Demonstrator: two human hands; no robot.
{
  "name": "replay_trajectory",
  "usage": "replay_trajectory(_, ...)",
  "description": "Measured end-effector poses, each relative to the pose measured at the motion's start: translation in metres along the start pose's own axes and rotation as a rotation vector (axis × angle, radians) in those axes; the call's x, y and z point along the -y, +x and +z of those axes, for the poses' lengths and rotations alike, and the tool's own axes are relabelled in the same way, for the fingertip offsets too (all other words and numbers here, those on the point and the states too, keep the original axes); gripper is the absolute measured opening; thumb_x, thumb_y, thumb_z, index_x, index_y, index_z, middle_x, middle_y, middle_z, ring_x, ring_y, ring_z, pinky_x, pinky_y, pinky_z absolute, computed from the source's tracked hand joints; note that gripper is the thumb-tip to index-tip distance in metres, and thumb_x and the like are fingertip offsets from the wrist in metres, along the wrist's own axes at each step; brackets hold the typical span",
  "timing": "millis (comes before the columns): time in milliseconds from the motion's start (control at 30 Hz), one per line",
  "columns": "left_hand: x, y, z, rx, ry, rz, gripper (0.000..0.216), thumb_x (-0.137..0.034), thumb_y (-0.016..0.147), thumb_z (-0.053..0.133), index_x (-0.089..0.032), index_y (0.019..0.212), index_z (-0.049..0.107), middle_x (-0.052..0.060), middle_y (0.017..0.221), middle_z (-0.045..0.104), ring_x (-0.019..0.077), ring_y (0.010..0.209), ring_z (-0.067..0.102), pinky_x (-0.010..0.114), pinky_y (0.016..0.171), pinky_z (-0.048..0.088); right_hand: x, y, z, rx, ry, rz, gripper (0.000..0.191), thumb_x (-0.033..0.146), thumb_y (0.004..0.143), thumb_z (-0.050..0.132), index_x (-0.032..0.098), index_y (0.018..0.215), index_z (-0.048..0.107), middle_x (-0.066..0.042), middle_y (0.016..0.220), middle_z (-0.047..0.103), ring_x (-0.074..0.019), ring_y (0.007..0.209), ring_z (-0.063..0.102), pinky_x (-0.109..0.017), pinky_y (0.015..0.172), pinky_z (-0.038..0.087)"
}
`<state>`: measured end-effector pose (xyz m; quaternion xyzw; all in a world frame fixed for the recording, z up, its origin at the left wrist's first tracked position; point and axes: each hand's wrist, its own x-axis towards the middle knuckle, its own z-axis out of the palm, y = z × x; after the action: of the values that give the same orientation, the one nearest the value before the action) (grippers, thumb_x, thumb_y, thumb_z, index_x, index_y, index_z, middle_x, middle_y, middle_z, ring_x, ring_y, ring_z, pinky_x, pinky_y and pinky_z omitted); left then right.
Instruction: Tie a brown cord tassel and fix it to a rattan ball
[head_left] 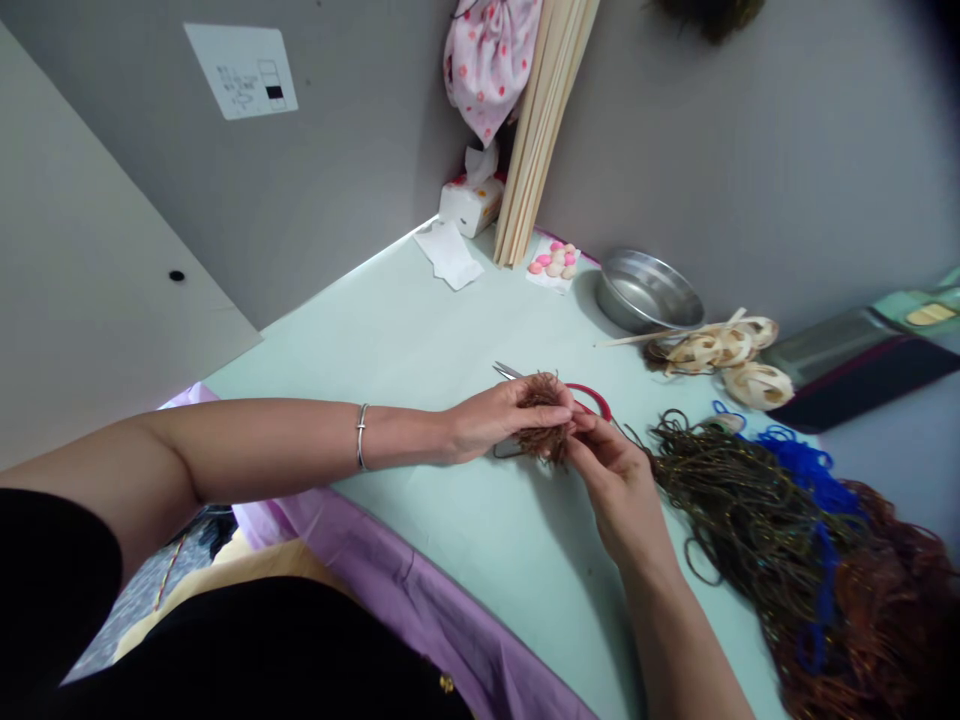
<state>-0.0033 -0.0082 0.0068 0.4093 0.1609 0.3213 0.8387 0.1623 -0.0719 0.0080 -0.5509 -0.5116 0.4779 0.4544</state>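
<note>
A small brown bundle of yarn [541,438] with frayed ends sits in my left hand [491,418], whose fingers are wrapped round it. My right hand [611,465] meets it from the right, thumb and fingertips pinched together at the bundle's edge. What lies between those fingertips is too small to make out. Beneath both hands a pair of scissors [592,398] with red handles rests on the table, its blade tips showing past the left fingers. A pile of dark olive yarn [720,490] lies right of my right hand.
Blue yarn [799,460] and reddish-brown yarn [892,590] adjoin the olive pile. Along the wall stand a metal bowl [649,290], pale woven balls [720,350], wooden strips [544,130] and a tissue pack [471,205]. Pink and cream pieces [555,260] lie on white paper. Purple cloth [420,590] edges the table.
</note>
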Motion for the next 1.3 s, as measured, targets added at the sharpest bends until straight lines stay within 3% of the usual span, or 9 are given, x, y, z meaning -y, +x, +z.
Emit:
replay_trajectory(133, 0.0, 0.0, 0.0, -0.027, -0.005, 0.032, 0.021, -0.031, 0.085, 0.069, -0.017, 0.086, 0.053, -0.001, 0.079, 0.059, 0.0064, 0.061, 0.054, 0.022, 0.062, 0.044, -0.002, 0.002, 0.001, 0.008, 0.081, 0.023, 0.008, 0.028, 0.085, 0.069, 0.021, 0.083, 0.066, 0.002, 0.078, 0.061, -0.0119, 0.072, 0.053, -0.023, 0.07, 0.044)
replay_trajectory(333, 0.006, 0.002, -0.005, -0.098, 0.052, -0.023, 0.023, -0.034, 0.082, 0.072, -0.017, 0.088, 0.057, -0.004, 0.071, 0.054, 0.0055, 0.059, 0.051, 0.02, 0.059, 0.039, -0.001, 0.006, -0.005, -0.253, 0.241, 0.021, 0.022, 0.041, 0.087, 0.068, 0.02, 0.092, 0.069, -0.003, 0.091, 0.065, -0.0134, 0.076, 0.057, -0.025, 0.067, 0.047)
replay_trajectory(433, 0.005, 0.001, -0.003, -0.094, 0.063, -0.039, 0.022, -0.032, 0.081, 0.073, -0.016, 0.086, 0.058, -0.001, 0.078, 0.06, 0.0064, 0.066, 0.055, 0.02, 0.062, 0.04, 0.004, 0.003, -0.004, -0.189, 0.129, -0.035, 0.029, 0.049, 0.089, 0.063, 0.022, 0.1, 0.068, -0.003, 0.092, 0.066, -0.0155, 0.077, 0.058, -0.028, 0.069, 0.047)
replay_trajectory(567, 0.002, -0.001, 0.0, -0.065, 0.063, -0.09, 0.02, -0.029, 0.082, 0.072, -0.015, 0.083, 0.058, 0.001, 0.077, 0.064, 0.0073, 0.066, 0.057, 0.02, 0.06, 0.039, 0.007, -0.001, -0.003, -0.063, -0.096, -0.07, 0.02, 0.041, 0.087, 0.07, 0.021, 0.082, 0.067, 0.001, 0.073, 0.06, -0.0135, 0.071, 0.052, -0.026, 0.069, 0.042)
replay_trajectory(733, 0.003, 0.0, -0.002, -0.094, 0.077, -0.133, 0.021, -0.03, 0.081, 0.072, -0.016, 0.084, 0.057, -0.004, 0.069, 0.056, 0.0053, 0.057, 0.051, 0.02, 0.056, 0.037, 0.002, 0.002, -0.013, -0.226, 0.024, -0.085, 0.018, 0.04, 0.09, 0.066, 0.022, 0.085, 0.067, 0.002, 0.076, 0.059, -0.0128, 0.07, 0.05, -0.026, 0.069, 0.042)
replay_trajectory(933, 0.002, 0.0, -0.002, -0.072, 0.078, -0.113, 0.022, -0.032, 0.08, 0.072, -0.016, 0.083, 0.056, -0.001, 0.071, 0.061, 0.0071, 0.059, 0.054, 0.02, 0.056, 0.038, 0.008, 0.0, -0.005, -0.058, -0.031, -0.016, 0.017, 0.038, 0.084, 0.072, 0.022, 0.085, 0.069, 0.001, 0.076, 0.062, -0.0141, 0.071, 0.053, -0.026, 0.07, 0.043)
replay_trajectory(1300, -0.001, -0.001, 0.0, -0.078, 0.135, -0.143, 0.016, -0.029, 0.083, 0.067, -0.015, 0.082, 0.058, -0.001, 0.069, 0.059, 0.0079, 0.058, 0.053, 0.021, 0.056, 0.039, 0.005, 0.002, -0.002, -0.147, 0.004, -0.002, 0.013, 0.032, 0.078, 0.075, 0.021, 0.077, 0.068, 0.001, 0.071, 0.062, -0.0138, 0.066, 0.053, -0.026, 0.062, 0.043)
